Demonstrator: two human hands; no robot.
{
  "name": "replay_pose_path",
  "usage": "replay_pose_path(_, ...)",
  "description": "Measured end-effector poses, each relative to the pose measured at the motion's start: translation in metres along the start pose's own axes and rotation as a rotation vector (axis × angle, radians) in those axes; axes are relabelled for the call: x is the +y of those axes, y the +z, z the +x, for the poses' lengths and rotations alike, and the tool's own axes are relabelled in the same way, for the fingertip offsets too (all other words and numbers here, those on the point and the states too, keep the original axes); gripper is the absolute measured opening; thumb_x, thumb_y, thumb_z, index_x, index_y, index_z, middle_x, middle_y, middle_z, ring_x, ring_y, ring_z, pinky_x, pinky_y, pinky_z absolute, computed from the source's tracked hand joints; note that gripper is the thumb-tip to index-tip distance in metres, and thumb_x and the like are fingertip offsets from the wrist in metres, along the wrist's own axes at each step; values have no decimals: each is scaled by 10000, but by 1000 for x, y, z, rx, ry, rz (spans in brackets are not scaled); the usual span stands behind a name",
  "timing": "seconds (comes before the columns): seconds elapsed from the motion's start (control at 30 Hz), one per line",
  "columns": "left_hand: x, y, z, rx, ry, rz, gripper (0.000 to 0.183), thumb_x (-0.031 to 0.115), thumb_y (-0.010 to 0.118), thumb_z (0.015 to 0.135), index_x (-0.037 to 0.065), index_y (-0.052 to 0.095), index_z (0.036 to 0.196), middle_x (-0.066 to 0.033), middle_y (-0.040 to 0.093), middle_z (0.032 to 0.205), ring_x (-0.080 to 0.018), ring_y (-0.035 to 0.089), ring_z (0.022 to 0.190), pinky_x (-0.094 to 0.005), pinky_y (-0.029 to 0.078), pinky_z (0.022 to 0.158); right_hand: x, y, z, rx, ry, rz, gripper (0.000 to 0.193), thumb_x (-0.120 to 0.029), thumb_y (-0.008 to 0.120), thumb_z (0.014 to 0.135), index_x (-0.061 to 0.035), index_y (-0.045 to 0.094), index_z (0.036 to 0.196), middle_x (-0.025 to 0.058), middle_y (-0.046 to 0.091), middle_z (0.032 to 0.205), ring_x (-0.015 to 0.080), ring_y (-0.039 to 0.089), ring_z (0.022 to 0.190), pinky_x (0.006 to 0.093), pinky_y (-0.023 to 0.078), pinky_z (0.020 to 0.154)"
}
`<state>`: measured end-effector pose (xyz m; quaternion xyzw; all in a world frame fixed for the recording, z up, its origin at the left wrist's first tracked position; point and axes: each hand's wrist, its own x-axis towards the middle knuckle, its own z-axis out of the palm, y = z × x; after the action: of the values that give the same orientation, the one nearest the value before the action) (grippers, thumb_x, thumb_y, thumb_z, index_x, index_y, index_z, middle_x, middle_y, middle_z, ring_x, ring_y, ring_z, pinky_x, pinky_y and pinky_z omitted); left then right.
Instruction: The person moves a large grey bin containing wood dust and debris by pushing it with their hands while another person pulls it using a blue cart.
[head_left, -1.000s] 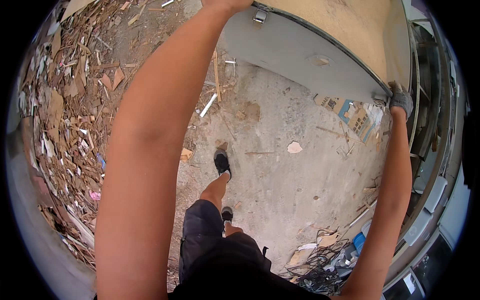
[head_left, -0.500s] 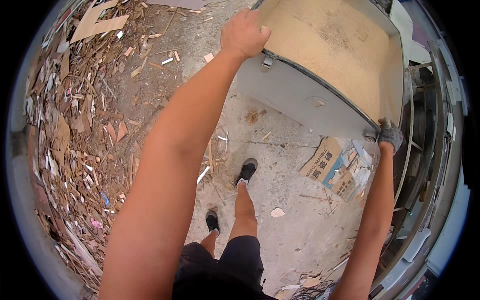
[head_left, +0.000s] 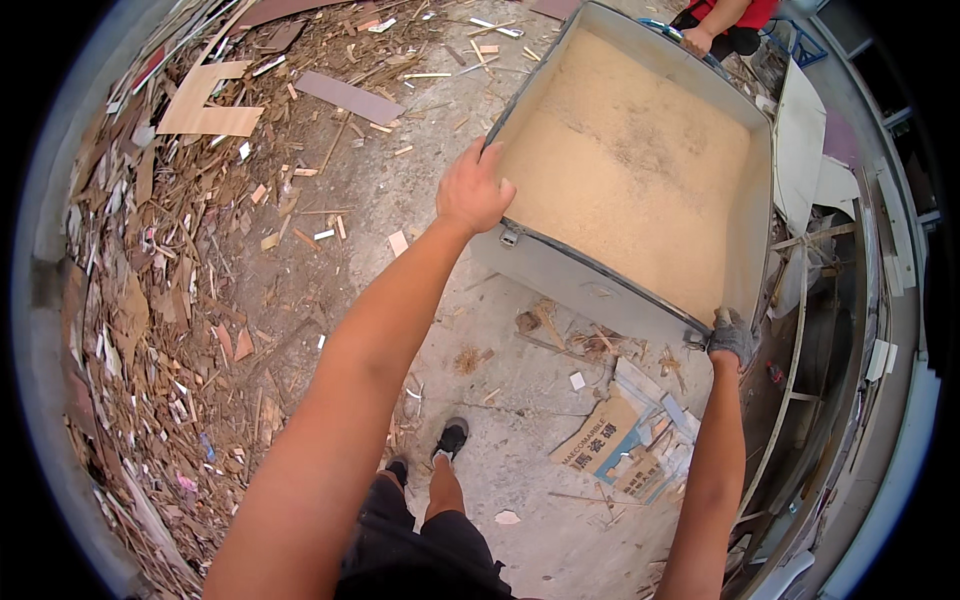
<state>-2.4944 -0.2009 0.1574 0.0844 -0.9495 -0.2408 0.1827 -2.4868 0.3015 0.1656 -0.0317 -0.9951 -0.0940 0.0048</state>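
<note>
A large grey open-topped bin is filled with fine tan sawdust. My bare left hand is closed over its dark rim at the near left corner, thumb along the top edge. Around the near right corner, my right hand, in a grey glove, grips the rim beside a small metal latch. Both my arms are stretched forward. At the bin's far side, a co-worker's hand is near the rim; a red sleeve shows, and the grip is partly hidden.
Wood scraps cover the ground on the left. A torn printed cardboard piece with debris lies below the bin's near side. Along the right stand a metal rack and leaning pale panels. A blue metal frame sits at the far right.
The bin appears lower and farther left in view, and more of its far side shows with the co-worker's hand. My hands keep their hold on its rim. My feet have shifted.
</note>
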Motion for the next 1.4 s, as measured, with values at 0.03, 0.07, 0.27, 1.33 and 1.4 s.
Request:
replay_pose_path(0.03,-4,4,12,-9,5,5,567,275,578,786,116,475,1320,-177,427,1406,-347,475,1228,-435,403,1021,-2,3,8,-29,6,-23,359,-383,427,917,-178,666,1091,69,661,1128,241,584,1093,437,317,1016)
replay_pose_path(0.07,-5,10,30,-2,9,3,568,272,575,786,111,472,1322,-177,431,1405,-345,469,1235,-432,399,1027,-4,2,24,-42,10,-50,400,-407,382,940,-174,659,1109,67,643,1184,250,560,1148,460,289,1052)
replay_pose_path(0.27,-19,42,124,21,30,-32,573,265,571,785,96,464,1322,-172,467,1373,-334,466,1239,-431,394,1030,-37,12,94,75,59,-85,442,-452,396,922,-162,662,1122,75,666,1135,256,578,1106,435,222,1096)
replay_pose_path(1.33,50,229,586,64,111,-15,530,358,523,804,119,541,1277,-130,535,1325,-310,530,1181,-412,431,981,-14,5,597,30,-19,-73,431,-307,691,721,-211,596,1130,19,635,1151,259,592,1086,454,404,961)
replay_pose_path(1.4,78,238,612,36,101,35,512,364,509,810,154,547,1276,-141,557,1290,-316,534,1168,-405,431,973,-13,0,630,30,-36,-247,452,-408,608,797,-233,564,1212,30,565,1284,246,537,1187,451,381,1009)
